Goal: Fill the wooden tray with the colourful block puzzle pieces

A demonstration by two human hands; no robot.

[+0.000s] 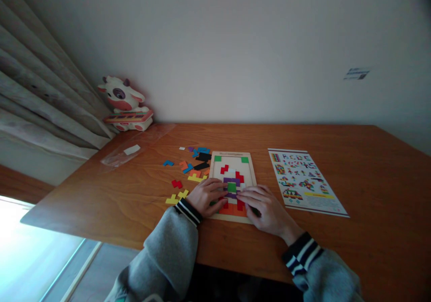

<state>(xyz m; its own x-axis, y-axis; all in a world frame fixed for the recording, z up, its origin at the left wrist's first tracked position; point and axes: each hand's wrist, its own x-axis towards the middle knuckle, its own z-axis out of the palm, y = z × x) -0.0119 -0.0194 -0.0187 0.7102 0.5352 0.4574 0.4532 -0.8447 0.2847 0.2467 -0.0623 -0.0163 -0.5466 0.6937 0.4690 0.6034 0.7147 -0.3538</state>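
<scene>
- Pale wooden, rectangular puzzle tray (230, 154) lies flat on the brown wooden table (363, 171), between and partly under both hands.
- Left hand (209, 197): fingers loosely bent over the tray's left side, thumb standing apart; tips touch the pieces near the middle, with no grip on one visible.
- Right hand (266, 208): fingers stretched in from the right, thumb lower and parted from them, tips at the same pieces; again nothing visibly pinched.
- Already in the tray: a green block (231, 187) at the centre with purple pieces above and below it, red and white pieces around, an orange row (232, 209) along the bottom, green squares in both upper corners.
- Judging by the bare upper area, filling looks partly done.
- Left outside, on the tray's left: flat yellow (172, 200), red (177, 184), blue (168, 162), black (203, 157) and orange pieces (183, 165).
- Colourfully printed white sheet (305, 180) lies to the right.
</scene>
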